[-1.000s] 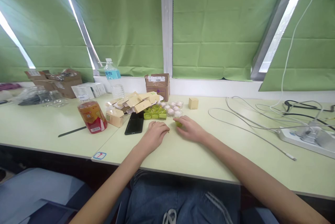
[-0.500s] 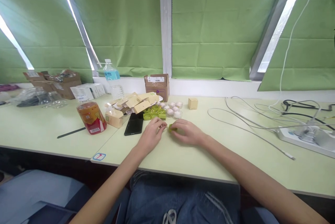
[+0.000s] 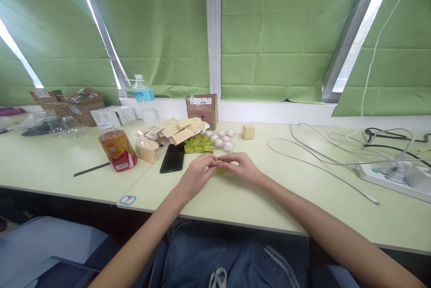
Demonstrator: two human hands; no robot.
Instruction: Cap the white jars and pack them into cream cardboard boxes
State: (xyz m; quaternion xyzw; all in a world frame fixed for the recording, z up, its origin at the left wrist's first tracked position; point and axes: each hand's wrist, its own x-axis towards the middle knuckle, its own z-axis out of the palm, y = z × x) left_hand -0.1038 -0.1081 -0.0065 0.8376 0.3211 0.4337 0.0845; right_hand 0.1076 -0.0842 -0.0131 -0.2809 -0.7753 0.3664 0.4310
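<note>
My left hand (image 3: 199,172) and my right hand (image 3: 241,168) meet over the front of the table, fingertips pinched together. Between them shows a sliver of something yellowish, too small to name. Just under the fingertips is a small yellow-green piece (image 3: 221,171), mostly covered by my right hand. Beyond my hands lie several similar green pieces (image 3: 198,146) with thin pale loops on them. Beside these sit several round white items in clear cups (image 3: 224,141). A black phone (image 3: 172,159) lies left of my left hand.
Flattened cream cartons (image 3: 178,132) are heaped behind the phone. A red-labelled jar (image 3: 117,151), a water bottle (image 3: 145,102) and a brown box (image 3: 202,111) stand farther off. One small cream box (image 3: 248,132) is at the back. Cables and a power strip (image 3: 397,176) occupy the right.
My hands have come together: the fingertips were apart and now touch. My right hand's fingers have shifted from around the yellow-green piece to a pinch above it.
</note>
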